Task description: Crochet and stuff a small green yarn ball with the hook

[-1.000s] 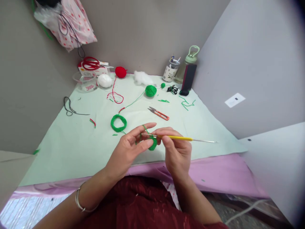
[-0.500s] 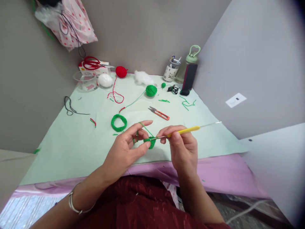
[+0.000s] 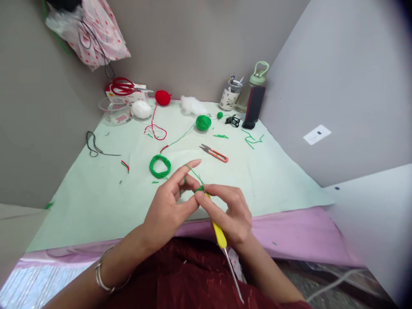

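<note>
1. Pinching the small green crocheted piece (image 3: 200, 189) between thumb and fingertips, my left grip (image 3: 169, 206) is closed at its tips, while the index finger stretches forward with a green strand (image 3: 195, 174) over it.
2. My right grip (image 3: 233, 212) is closed around the crochet hook (image 3: 220, 236), whose handle passes beneath my thumb. That thumb and index finger come in right at the green piece; whether they touch my left fingertips I cannot tell.
3. The piece sits at the very ends of both grips, between my fingertips, over the near part of the table (image 3: 106, 201).
4. The hook's long axis slants: from my fingertips it runs back toward me and somewhat to the right. One thin end points away, toward the far side of the table; the other reaches over my dark red garment (image 3: 180, 274).
5. The hook has a yellow handle in the middle and a slim silvery shaft at each end.
6. The piece is bright green like the strand, but only a sliver shows, so I cannot make out its shape or long axis.
7. Just beyond my left grip lies a ring-shaped coil of green yarn (image 3: 152, 167); orange-handled snips (image 3: 216, 153) and a green yarn ball (image 3: 203, 122) lie farther ahead.
</note>
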A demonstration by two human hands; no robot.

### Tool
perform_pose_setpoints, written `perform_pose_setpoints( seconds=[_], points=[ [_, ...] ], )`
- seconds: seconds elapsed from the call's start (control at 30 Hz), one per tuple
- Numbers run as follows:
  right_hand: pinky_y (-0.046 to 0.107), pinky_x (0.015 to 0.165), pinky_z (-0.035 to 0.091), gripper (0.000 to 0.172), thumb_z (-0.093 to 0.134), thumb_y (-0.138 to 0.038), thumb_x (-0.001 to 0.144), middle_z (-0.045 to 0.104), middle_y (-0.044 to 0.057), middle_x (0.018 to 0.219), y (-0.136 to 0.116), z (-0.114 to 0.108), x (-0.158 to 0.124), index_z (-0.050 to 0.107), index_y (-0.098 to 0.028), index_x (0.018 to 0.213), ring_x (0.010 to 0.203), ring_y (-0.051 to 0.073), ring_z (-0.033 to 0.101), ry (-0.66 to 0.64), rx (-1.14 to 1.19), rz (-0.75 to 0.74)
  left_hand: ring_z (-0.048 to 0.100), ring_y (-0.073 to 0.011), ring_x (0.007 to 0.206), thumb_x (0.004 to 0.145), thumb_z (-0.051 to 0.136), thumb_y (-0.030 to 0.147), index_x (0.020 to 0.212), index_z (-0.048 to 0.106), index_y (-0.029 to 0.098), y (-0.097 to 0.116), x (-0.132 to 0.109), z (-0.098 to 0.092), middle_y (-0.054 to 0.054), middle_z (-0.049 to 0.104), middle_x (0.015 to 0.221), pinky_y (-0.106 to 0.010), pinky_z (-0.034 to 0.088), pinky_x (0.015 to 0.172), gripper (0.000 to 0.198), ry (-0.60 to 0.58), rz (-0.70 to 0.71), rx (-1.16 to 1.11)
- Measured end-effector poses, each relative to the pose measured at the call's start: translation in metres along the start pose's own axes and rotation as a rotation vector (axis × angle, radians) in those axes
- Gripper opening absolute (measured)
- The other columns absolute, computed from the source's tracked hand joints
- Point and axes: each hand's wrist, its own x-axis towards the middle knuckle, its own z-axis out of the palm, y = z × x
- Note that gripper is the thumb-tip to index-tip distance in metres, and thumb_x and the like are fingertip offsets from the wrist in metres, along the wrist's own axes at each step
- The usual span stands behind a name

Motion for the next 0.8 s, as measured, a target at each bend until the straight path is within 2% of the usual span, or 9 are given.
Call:
perform_pose_setpoints(
  seconds=[0.07,0.13,0.2,0.27,0.33,0.43,0.57,0.7,0.8],
  points=[
    [0.036,0.077,0.064,0.041,0.069,-0.006,0.095,0.080,0.009,0.112,0.001,0.003,-0.004,0.076,-0.030,0.128,0.101,0.024,0.077,0.041,0.027,0.009,0.060,-0.0151,0.084,0.082,0.088,0.030,0.142,0.070,0.025,0.000,0.001,-0.002,0.001,0.063,0.090,-0.029,0.050,0.084,0.063,-0.090,-0.198,-0.221],
    [0.036,0.075,0.064,0.036,0.065,-0.010,0.100,0.080,0.008,0.110,0.002,0.004,-0.003,0.076,-0.031,0.128,0.097,0.023,0.076,0.111,0.192,0.110,0.057,-0.0136,0.082,0.082,0.088,0.034,0.139,0.073,0.023,0.001,0.003,-0.005,0.000,0.062,0.089,-0.027,0.047,0.080,0.060,-0.133,-0.304,-0.360],
    [0.036,0.071,0.062,0.027,0.060,-0.016,0.105,0.080,0.007,0.100,0.002,0.005,0.002,0.078,-0.029,0.120,0.085,0.021,0.074,0.198,0.424,0.293,0.051,-0.0120,0.079,0.083,0.087,0.033,0.135,0.076,0.022,0.003,0.006,-0.007,0.000,0.059,0.086,-0.025,0.043,0.077,0.055,-0.121,-0.300,-0.396],
    [0.036,0.066,0.059,0.021,0.058,-0.023,0.107,0.078,0.004,0.091,0.003,0.006,0.007,0.079,-0.027,0.109,0.072,0.018,0.069,0.276,0.645,0.488,0.046,-0.0113,0.076,0.084,0.086,0.031,0.131,0.079,0.022,0.004,0.007,-0.008,0.001,0.057,0.083,-0.024,0.040,0.073,0.049,-0.091,-0.235,-0.371],
    [0.035,0.065,0.058,0.018,0.061,-0.029,0.106,0.077,0.004,0.088,0.003,0.008,0.009,0.078,-0.026,0.102,0.066,0.016,0.065,0.297,0.808,0.615,0.046,-0.0119,0.076,0.085,0.085,0.030,0.127,0.081,0.024,0.004,0.006,-0.007,0.001,0.057,0.083,-0.025,0.041,0.075,0.043,-0.084,-0.175,-0.319],
    [0.035,0.069,0.057,0.017,0.065,-0.033,0.105,0.077,0.004,0.091,0.003,0.013,0.009,0.079,-0.026,0.100,0.072,0.017,0.067,0.256,0.910,0.663,0.055,-0.0150,0.085,0.086,0.085,0.030,0.128,0.080,0.028,0.000,0.004,-0.001,0.000,0.060,0.089,-0.029,0.045,0.085,0.042,-0.090,-0.123,-0.242],
    [0.034,0.072,0.057,0.016,0.064,-0.029,0.105,0.076,0.003,0.092,0.003,0.013,0.007,0.080,-0.026,0.103,0.077,0.016,0.068,0.249,0.922,0.636,0.060,-0.0173,0.094,0.087,0.084,0.024,0.142,0.072,0.031,-0.002,0.003,0.003,0.000,0.063,0.094,-0.033,0.046,0.095,0.057,-0.074,-0.091,-0.213],
    [0.033,0.070,0.058,0.016,0.066,-0.033,0.103,0.074,0.003,0.085,0.007,0.006,0.012,0.079,-0.024,0.097,0.072,0.016,0.067,0.259,0.924,0.679,0.057,-0.0171,0.089,0.083,0.084,0.024,0.148,0.067,0.028,0.003,0.006,0.000,0.000,0.065,0.093,-0.032,0.043,0.086,0.067,-0.131,-0.177,-0.265],
    [0.031,0.062,0.057,0.021,0.068,-0.038,0.101,0.070,0.001,0.077,0.012,0.003,0.017,0.076,-0.023,0.089,0.063,0.015,0.063,0.261,0.975,0.765,0.052,-0.0171,0.084,0.080,0.083,0.028,0.137,0.075,0.022,0.005,0.008,-0.004,-0.001,0.063,0.088,-0.032,0.042,0.083,0.058,-0.227,-0.236,-0.340]
  ],
)
